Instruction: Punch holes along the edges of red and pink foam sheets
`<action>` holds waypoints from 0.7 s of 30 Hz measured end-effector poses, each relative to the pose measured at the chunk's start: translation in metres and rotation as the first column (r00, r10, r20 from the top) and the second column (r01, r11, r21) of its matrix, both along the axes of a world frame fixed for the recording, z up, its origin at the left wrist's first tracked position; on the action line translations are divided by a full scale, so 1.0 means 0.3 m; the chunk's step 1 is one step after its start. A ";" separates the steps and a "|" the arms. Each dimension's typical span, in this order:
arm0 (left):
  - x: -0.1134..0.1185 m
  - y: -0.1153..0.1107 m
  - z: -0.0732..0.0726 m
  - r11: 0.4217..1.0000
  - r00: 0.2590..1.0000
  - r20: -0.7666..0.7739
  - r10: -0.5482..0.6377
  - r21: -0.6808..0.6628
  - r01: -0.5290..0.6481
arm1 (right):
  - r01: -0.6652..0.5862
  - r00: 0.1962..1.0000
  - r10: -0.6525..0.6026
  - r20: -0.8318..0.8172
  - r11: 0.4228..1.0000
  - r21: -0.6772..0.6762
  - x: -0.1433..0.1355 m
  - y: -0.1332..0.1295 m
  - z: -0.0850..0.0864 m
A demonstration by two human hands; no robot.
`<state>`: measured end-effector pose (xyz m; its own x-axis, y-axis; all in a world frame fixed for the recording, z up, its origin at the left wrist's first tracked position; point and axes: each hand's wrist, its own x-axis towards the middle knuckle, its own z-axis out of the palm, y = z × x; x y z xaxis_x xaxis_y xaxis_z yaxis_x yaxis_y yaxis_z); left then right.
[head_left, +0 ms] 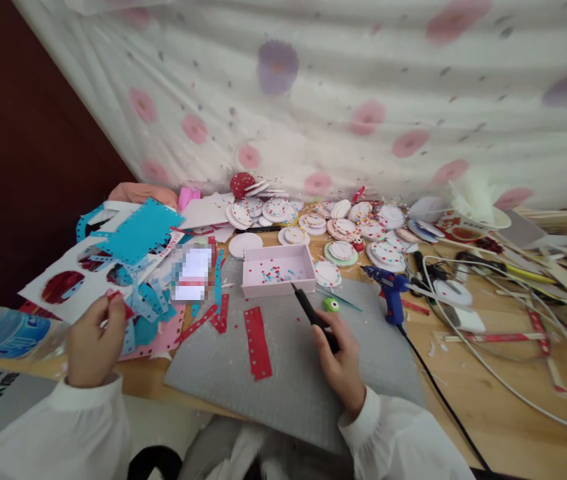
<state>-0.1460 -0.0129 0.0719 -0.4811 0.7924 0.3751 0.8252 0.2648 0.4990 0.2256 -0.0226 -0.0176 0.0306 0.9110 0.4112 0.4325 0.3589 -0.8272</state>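
Note:
My left hand (94, 343) is closed at the left, over the paper scraps, pinching a small piece of red paper (122, 303). My right hand (341, 360) grips a black pen-shaped tool (306, 307) with a thin pointed tip, held above the grey cutting mat (203, 373). That tip is near the front right corner of a shallow pinkish-white box (278, 289), which holds small red and blue paper dots. On the mat lies a red paper strip (258, 343) with punched holes along its edges. A small green paper punch (331, 305) sits just beyond my right hand.
Blue punched paper (141, 230) and other scraps pile up at the left, beside a plastic bottle (13, 337) and a blurred-out phone (193, 273). Dotted white paper discs (346, 227) line the back. A blue glue gun (392, 297), white cables and wooden sticks lie at the right.

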 end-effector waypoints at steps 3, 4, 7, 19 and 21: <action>-0.071 0.013 0.012 0.988 0.973 -0.194 0.126 -0.069 -0.141 | 0.020 0.999 -0.021 -0.033 1.000 -0.007 0.001 -0.002 0.000; -0.093 0.025 0.016 0.979 0.954 -0.254 0.159 -0.083 -0.186 | 0.022 0.999 -0.022 -0.037 1.000 -0.008 0.002 -0.004 0.003; -0.160 0.074 0.022 0.942 0.894 -0.390 0.219 -0.156 -0.298 | 0.019 0.999 -0.019 -0.030 1.000 0.001 0.004 -0.011 0.011; -0.257 0.155 0.026 0.951 0.798 -0.600 -0.059 -0.277 -0.138 | 0.191 0.980 -0.192 -0.041 0.981 -0.036 0.019 -0.043 0.013; -0.190 0.129 0.037 0.983 0.833 -0.537 -0.131 -0.178 0.040 | 0.236 0.972 -0.236 -0.013 0.972 -0.020 0.044 -0.069 0.029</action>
